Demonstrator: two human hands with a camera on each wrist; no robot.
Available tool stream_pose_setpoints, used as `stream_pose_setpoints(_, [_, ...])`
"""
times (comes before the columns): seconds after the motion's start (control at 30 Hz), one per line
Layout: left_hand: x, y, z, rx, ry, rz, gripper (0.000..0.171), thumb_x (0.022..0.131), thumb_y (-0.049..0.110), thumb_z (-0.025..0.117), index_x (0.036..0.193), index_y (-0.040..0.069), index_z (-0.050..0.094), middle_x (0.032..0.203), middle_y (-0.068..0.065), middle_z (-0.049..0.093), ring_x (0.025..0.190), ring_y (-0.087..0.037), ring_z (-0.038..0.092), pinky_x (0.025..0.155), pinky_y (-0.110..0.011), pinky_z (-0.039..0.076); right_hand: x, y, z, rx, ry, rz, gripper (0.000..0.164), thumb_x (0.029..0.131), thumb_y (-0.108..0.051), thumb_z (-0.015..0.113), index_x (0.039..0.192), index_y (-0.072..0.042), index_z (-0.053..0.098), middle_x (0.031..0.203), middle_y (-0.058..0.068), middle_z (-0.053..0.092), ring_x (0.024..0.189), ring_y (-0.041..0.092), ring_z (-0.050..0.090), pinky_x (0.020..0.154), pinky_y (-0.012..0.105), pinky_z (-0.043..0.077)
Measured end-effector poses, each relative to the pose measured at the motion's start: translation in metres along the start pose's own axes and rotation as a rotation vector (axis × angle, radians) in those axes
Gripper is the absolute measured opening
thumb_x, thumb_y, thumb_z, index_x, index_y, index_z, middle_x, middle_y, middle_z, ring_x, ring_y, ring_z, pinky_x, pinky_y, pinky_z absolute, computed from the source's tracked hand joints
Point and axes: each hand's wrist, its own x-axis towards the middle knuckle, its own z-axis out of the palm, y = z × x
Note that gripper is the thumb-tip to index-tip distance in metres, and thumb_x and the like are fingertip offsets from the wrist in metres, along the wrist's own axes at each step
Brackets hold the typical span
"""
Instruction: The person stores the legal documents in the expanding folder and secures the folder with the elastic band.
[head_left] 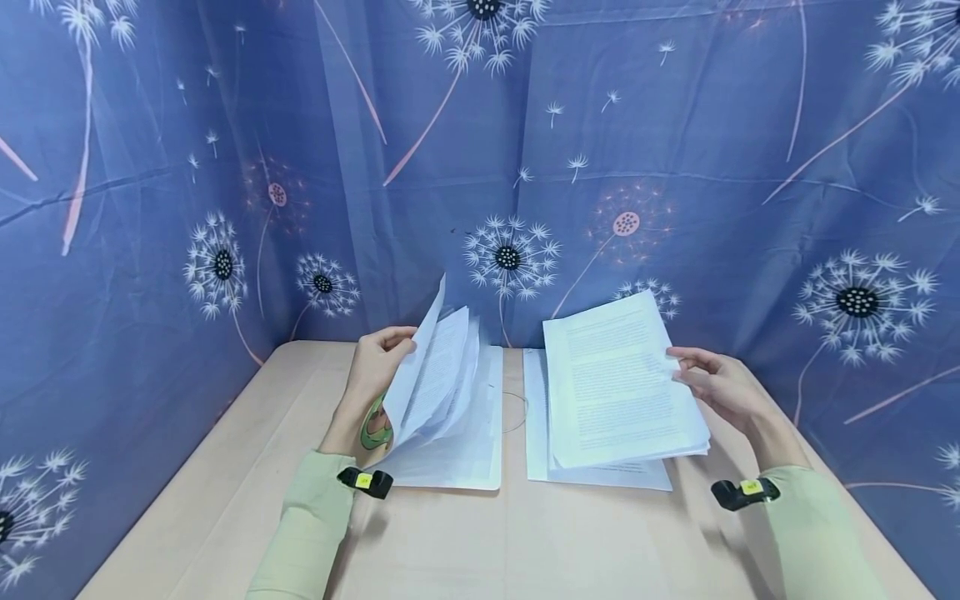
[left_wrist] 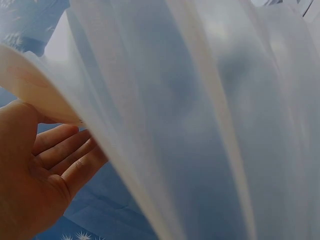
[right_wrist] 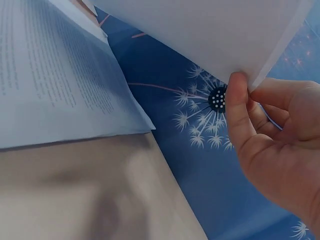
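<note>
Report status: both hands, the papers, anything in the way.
Left hand holds raised cover. Right hand pinches printed pages at right edge. Pages lifted above lower sheet. Nothing visibly in the way.

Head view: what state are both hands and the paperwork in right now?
Left hand: holding the cover's edge
Right hand: pinching the upper sheets' edge
Cover: raised, curved
Left pages: partly raised, fanned apart
Upper sheets: raised, tilted, print showing
Lower paper: lying on the table
</note>
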Motion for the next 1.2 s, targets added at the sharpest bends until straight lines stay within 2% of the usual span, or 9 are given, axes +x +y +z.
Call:
stream_pose_setpoints(0.2, [0.000, 0.000, 0.001, 0.002, 0.002, 0.005, 0.027, 0.093, 0.019, 0.063, 0.116, 0.010, 0.074, 0.106, -0.012, 0.076, 0.100, -0.024, 0.070, 0.083, -0.031, 0.054, 0.002, -0.003, 0.003, -0.003, 0.001, 0.011, 0.058, 0.099, -0.028, 0.062, 0.150, -0.009, 0.041, 0.109, -0.001, 0.048, 0.088, 0.006, 0.049, 0.072, 0.019, 0.046])
stream_pose_setpoints(0.4, [-0.001, 0.000, 0.001, 0.009, 0.003, -0.001, 0.027, 0.094, 0.020, 0.062, 0.116, 0.010, 0.074, 0.107, -0.012, 0.076, 0.101, -0.023, 0.070, 0.083, -0.031, 0.054, 0.005, -0.008, 0.008, 0.043, -0.024, 0.006, 0.059, 0.099, -0.025, 0.061, 0.151, -0.008, 0.039, 0.108, -0.001, 0.048, 0.095, 0.005, 0.053, 0.079, 0.017, 0.049])
stream_pose_setpoints(0.6, [0.000, -0.001, 0.000, 0.003, -0.005, -0.002, 0.027, 0.094, 0.020, 0.063, 0.116, 0.010, 0.074, 0.108, -0.011, 0.076, 0.103, -0.023, 0.070, 0.088, -0.038, 0.054, 0.008, -0.013, 0.014, 0.082, -0.034, 0.009, 0.061, 0.099, -0.022, 0.062, 0.151, -0.007, 0.036, 0.106, -0.003, 0.049, 0.098, 0.005, 0.053, 0.083, 0.017, 0.047])
stream_pose_setpoints(0.8, [-0.001, -0.001, 0.000, -0.002, -0.017, 0.003, 0.029, 0.094, 0.021, 0.062, 0.120, 0.010, 0.073, 0.111, -0.012, 0.075, 0.106, -0.025, 0.068, 0.091, -0.044, 0.053, 0.012, -0.019, 0.019, 0.122, -0.037, 0.036, 0.065, 0.098, -0.024, 0.063, 0.154, -0.009, 0.033, 0.112, -0.007, 0.053, 0.103, 0.001, 0.054, 0.086, 0.013, 0.046])
stream_pose_setpoints(0.9, [0.000, -0.002, 0.000, -0.011, -0.017, 0.004, 0.029, 0.094, 0.021, 0.062, 0.119, 0.010, 0.073, 0.110, -0.012, 0.075, 0.107, -0.025, 0.068, 0.091, -0.044, 0.053, 0.013, -0.020, 0.023, 0.176, -0.048, 0.009, 0.062, 0.099, -0.018, 0.061, 0.153, -0.007, 0.033, 0.112, -0.007, 0.053, 0.100, 0.002, 0.055, 0.084, 0.015, 0.048])
stream_pose_setpoints(1.03, [0.000, -0.002, 0.000, -0.016, -0.013, 0.006, 0.029, 0.094, 0.020, 0.062, 0.119, 0.009, 0.073, 0.110, -0.012, 0.075, 0.106, -0.025, 0.069, 0.090, -0.042, 0.053, 0.015, -0.021, 0.029, 0.248, -0.052, -0.032, 0.053, 0.101, -0.009, 0.055, 0.151, -0.004, 0.036, 0.103, -0.008, 0.053, 0.091, 0.004, 0.055, 0.075, 0.019, 0.049])
stream_pose_setpoints(1.2, [-0.001, -0.002, 0.000, -0.004, -0.012, 0.008, 0.030, 0.094, 0.021, 0.062, 0.120, 0.010, 0.073, 0.110, -0.012, 0.075, 0.106, -0.025, 0.069, 0.088, -0.039, 0.053, 0.018, -0.023, 0.038, 0.329, -0.046, -0.067, 0.048, 0.100, -0.006, 0.056, 0.146, -0.004, 0.042, 0.097, -0.006, 0.052, 0.079, 0.005, 0.052, 0.063, 0.018, 0.045])
